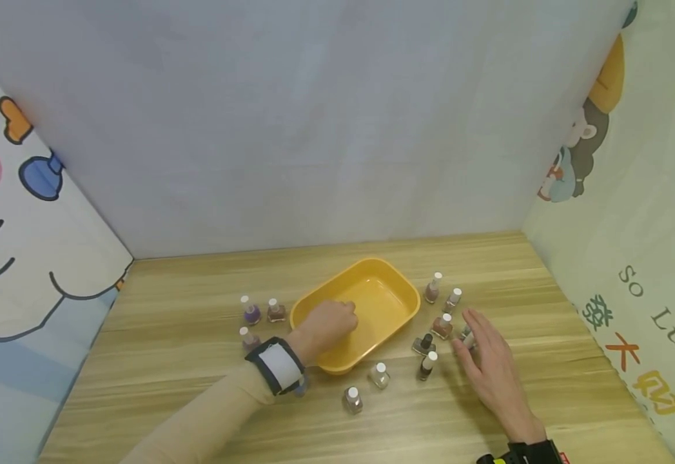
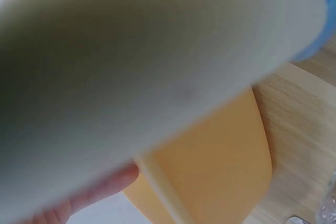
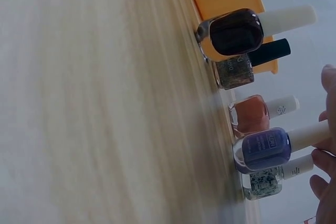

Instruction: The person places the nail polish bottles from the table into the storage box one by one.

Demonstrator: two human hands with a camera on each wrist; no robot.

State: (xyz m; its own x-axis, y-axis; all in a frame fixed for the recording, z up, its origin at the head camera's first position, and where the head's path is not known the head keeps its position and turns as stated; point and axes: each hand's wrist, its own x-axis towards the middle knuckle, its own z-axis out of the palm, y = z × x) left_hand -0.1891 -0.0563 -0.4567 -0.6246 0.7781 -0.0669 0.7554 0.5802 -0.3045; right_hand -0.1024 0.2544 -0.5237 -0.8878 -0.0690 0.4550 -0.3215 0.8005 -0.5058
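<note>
My left hand [image 1: 328,325] hovers over the near left rim of a yellow tray [image 1: 383,303], fingers curled down; whether they hold anything is hidden. In the left wrist view, a large blurred pale shape covers most of the hand, leaving one finger [image 2: 105,187] visible beside the tray rim. My right hand [image 1: 490,361] has its fingers extended around a nail polish bottle [image 1: 467,336], thumb on the near side. The right wrist view shows fingertips at the white cap of a purple nail polish bottle [image 3: 265,150], which stands beside a speckled one [image 3: 265,183].
Right of the tray stand several nail polish bottles, including a reddish-brown one [image 1: 442,327] and a black-capped one [image 1: 424,345]. Two more, one clear [image 1: 380,375] and one greyish [image 1: 352,400], are in front. Left of it are a purple bottle [image 1: 250,311] and a brown one [image 1: 276,311].
</note>
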